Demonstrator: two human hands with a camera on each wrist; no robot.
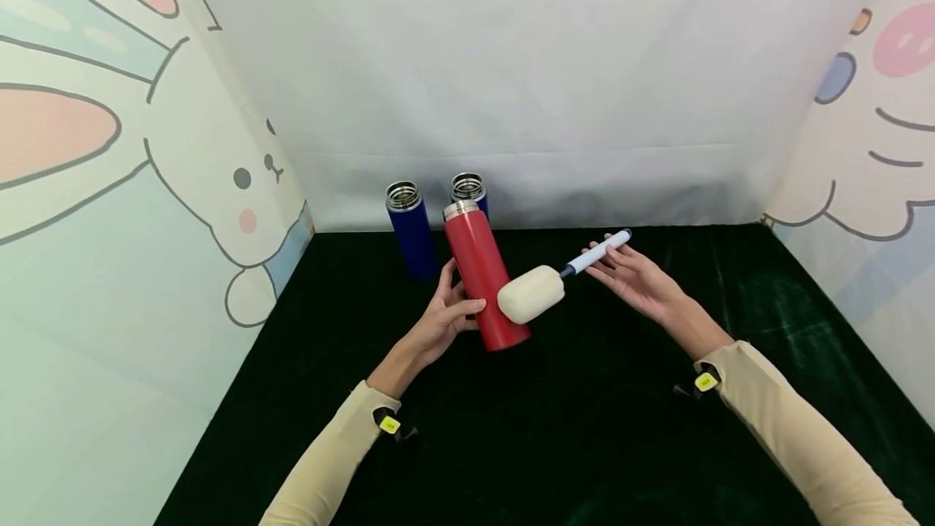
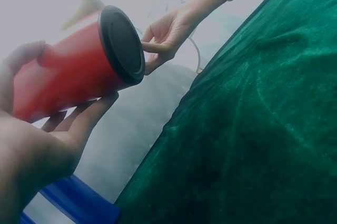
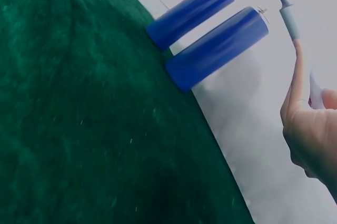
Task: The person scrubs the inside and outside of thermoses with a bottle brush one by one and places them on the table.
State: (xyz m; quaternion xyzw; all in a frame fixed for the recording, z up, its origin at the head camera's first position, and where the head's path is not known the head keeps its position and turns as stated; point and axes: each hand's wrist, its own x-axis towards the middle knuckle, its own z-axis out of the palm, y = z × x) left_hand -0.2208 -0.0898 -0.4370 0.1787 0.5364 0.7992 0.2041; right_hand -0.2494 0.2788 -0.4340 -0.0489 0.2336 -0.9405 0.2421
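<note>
My left hand (image 1: pixel 441 316) grips a red bottle (image 1: pixel 478 274) around its side and holds it tilted above the table, its steel mouth uncapped. In the left wrist view the bottle's dark base (image 2: pixel 124 45) faces the camera, with thumb and fingers on either side. My right hand (image 1: pixel 637 281) holds a bottle brush by its pale handle (image 1: pixel 599 252), between thumb and fingers. The brush's cream sponge head (image 1: pixel 532 295) is outside the bottle, in front of its lower side; whether they touch I cannot tell. In the right wrist view the handle (image 3: pixel 289 21) runs up from the fingers.
Two blue bottles, a left one (image 1: pixel 412 238) and a right one (image 1: pixel 478 191), stand uncapped behind the red bottle. Dark green cloth (image 1: pixel 584 420) covers the table. A white curtain (image 1: pixel 540 88) hangs at the back, with cartoon-printed panels on both sides.
</note>
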